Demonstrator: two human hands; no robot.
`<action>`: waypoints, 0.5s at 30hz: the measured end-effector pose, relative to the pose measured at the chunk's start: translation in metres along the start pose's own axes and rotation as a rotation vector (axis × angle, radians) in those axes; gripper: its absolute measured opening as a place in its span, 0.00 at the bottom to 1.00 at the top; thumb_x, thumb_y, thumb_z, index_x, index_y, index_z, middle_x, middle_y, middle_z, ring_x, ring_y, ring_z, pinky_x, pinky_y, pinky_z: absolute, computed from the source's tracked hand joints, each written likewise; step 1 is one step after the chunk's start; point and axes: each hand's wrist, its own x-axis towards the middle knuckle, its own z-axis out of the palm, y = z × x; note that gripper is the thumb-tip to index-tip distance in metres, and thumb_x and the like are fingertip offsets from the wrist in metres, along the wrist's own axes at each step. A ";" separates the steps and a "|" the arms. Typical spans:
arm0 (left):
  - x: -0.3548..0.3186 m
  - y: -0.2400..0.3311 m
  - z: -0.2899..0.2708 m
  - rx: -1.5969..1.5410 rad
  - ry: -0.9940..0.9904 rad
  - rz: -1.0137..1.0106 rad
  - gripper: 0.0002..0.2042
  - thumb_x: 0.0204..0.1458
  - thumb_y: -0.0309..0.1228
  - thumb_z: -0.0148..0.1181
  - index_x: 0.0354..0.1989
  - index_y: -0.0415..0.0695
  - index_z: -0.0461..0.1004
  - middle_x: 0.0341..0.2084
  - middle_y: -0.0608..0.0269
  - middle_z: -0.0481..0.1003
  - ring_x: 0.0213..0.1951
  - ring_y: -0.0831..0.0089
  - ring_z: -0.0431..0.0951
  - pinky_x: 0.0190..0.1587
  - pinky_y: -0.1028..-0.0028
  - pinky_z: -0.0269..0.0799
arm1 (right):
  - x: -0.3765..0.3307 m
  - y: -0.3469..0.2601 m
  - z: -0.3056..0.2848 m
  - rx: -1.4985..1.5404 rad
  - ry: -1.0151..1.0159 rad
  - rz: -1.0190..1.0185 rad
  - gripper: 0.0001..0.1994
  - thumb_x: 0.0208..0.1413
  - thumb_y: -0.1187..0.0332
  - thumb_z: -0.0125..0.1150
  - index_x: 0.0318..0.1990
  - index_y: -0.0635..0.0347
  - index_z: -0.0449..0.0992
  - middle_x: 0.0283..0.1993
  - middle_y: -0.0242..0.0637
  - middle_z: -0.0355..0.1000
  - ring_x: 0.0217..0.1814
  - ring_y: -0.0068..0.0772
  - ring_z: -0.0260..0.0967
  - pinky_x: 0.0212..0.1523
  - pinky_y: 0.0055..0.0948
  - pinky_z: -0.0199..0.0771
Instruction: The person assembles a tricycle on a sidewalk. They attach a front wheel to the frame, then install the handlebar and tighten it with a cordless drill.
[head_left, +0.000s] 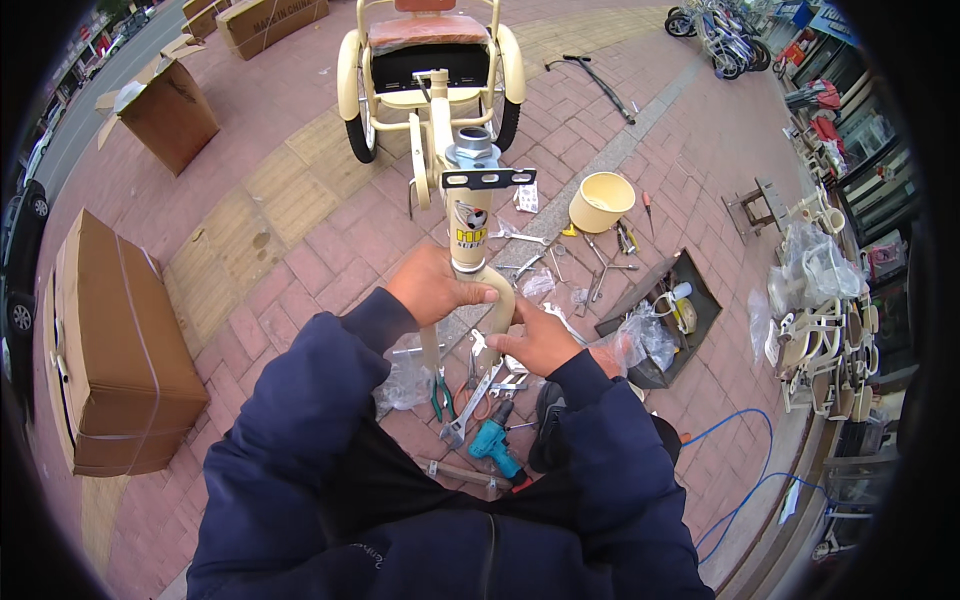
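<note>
A cream tricycle [428, 97] stands ahead of me, its head tube [466, 250] pointing up toward me. Its cream front fork [503, 297] curves down below the tube, with no wheel visible between the legs. My left hand [432, 287] is closed around the fork's top at the left, thumb across it. My right hand [543, 340] is closed on the right fork leg, fingertips partly hidden behind it. A black slotted bracket [490, 178] and a large nut [472, 141] sit atop the head tube. Below my hands lie an adjustable wrench [463, 418] and green-handled pliers [442, 395].
A teal cordless drill [493, 445] lies by my shoe. Right of the fork are loose wrenches [522, 237], a cream bucket [602, 202] and a dark toolbox [700, 290]. Cardboard boxes [140, 370] stand left; a pump [597, 85] lies beyond. A blue hose [745, 413] curls at right.
</note>
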 end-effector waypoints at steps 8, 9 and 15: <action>0.001 0.003 0.017 -0.026 -0.008 -0.035 0.15 0.50 0.37 0.71 0.41 0.42 0.83 0.33 0.52 0.83 0.36 0.59 0.83 0.41 0.64 0.75 | 0.015 0.014 0.006 -0.045 0.005 0.105 0.22 0.53 0.55 0.67 0.48 0.64 0.77 0.41 0.49 0.79 0.43 0.49 0.78 0.46 0.41 0.75; 0.003 0.001 0.017 0.012 0.011 -0.035 0.15 0.49 0.38 0.71 0.41 0.42 0.83 0.33 0.52 0.83 0.36 0.58 0.83 0.41 0.64 0.75 | 0.012 0.012 0.002 -0.061 0.043 0.087 0.22 0.53 0.55 0.67 0.48 0.64 0.77 0.42 0.49 0.79 0.44 0.49 0.78 0.46 0.40 0.75; 0.016 -0.032 0.021 0.163 -0.086 -0.068 0.16 0.49 0.37 0.73 0.40 0.38 0.80 0.32 0.56 0.81 0.34 0.67 0.80 0.40 0.68 0.74 | -0.015 -0.001 -0.059 0.013 0.237 0.040 0.22 0.59 0.64 0.65 0.54 0.71 0.73 0.46 0.47 0.78 0.42 0.31 0.77 0.42 0.30 0.77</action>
